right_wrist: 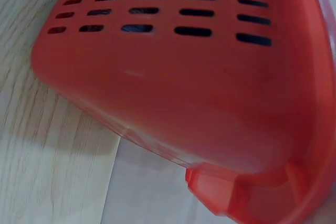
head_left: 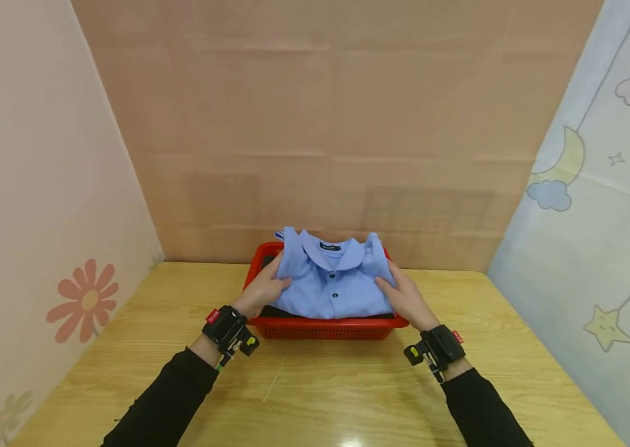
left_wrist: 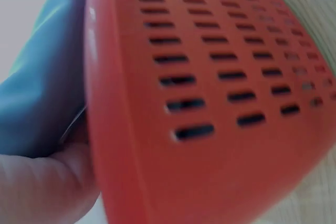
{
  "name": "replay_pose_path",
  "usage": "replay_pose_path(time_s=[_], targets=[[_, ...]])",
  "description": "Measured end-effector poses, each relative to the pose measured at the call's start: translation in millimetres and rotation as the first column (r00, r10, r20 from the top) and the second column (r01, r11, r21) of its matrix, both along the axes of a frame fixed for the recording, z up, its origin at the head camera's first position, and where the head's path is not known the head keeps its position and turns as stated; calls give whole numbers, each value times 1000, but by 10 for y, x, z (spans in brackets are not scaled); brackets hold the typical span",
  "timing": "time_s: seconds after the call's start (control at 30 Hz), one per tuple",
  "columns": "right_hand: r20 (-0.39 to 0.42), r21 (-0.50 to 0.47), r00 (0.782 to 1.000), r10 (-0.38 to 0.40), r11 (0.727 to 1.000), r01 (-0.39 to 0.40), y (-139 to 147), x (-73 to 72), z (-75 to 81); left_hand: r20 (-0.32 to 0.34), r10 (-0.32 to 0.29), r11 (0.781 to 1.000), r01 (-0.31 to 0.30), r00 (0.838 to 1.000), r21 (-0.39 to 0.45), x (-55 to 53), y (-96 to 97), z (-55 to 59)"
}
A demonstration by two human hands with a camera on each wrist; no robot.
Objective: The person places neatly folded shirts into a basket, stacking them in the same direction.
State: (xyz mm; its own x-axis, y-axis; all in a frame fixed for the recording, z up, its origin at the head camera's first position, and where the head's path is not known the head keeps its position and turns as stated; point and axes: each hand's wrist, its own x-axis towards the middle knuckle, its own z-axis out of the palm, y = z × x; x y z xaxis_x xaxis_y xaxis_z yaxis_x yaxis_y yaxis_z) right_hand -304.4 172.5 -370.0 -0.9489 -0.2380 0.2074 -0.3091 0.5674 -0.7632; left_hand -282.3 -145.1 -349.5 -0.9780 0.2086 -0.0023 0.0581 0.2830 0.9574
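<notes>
A light blue polo shirt (head_left: 315,288), folded with its collar and dark buttons facing up, lies over a red plastic basket (head_left: 323,329). My left hand (head_left: 262,290) holds the shirt's left side, thumb on top and the other fingers mostly hidden. At the opposite side my right hand (head_left: 408,299) grips the shirt in the same way. In the left wrist view, the left thumb (left_wrist: 39,190) shows beside the blue cloth (left_wrist: 44,77), just inside the basket's rim. The right wrist view is filled by the basket's slotted wall (right_wrist: 157,72), and the right hand is hidden there.
Dark cloth (head_left: 278,313) lies in the basket under the shirt. The basket stands on a wooden table (head_left: 326,391), close to the brown paper-covered back wall (head_left: 326,124). Patterned side panels (head_left: 30,186) stand at left and right. Each wrist wears a black camera mount (head_left: 228,328).
</notes>
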Motion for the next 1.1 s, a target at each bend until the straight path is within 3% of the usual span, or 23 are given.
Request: replay_pose_path(time_s=[0.23, 0.47, 0.77, 0.87, 1.0, 1.1], targets=[[-43, 91, 999, 6, 996, -2, -80, -39, 0, 8, 13, 997, -12, 1000, -78, -92, -67, -43], [-26, 166, 1000, -7, 986, 11, -98, -42, 34, 15, 15, 992, -13, 1000, -123, -132, -122, -139], [-91, 258, 990, -109, 957, 130, -82, -71, 64, 11, 10, 981, -8, 1000, -193, -162, -160, -185], [-122, 331, 986, -114, 932, 149, -85, -66, 98, 22, 42, 960, -34, 999, -279, -137, -187, -155], [-123, 458, 986, -112, 875, 157, -71, -47, 152, 14, 82, 914, -69, 997, -401, -117, -252, -112], [-117, 526, 990, -79, 840, 129, -46, -39, 170, -48, 85, 877, -97, 995, -470, -135, -303, -94]])
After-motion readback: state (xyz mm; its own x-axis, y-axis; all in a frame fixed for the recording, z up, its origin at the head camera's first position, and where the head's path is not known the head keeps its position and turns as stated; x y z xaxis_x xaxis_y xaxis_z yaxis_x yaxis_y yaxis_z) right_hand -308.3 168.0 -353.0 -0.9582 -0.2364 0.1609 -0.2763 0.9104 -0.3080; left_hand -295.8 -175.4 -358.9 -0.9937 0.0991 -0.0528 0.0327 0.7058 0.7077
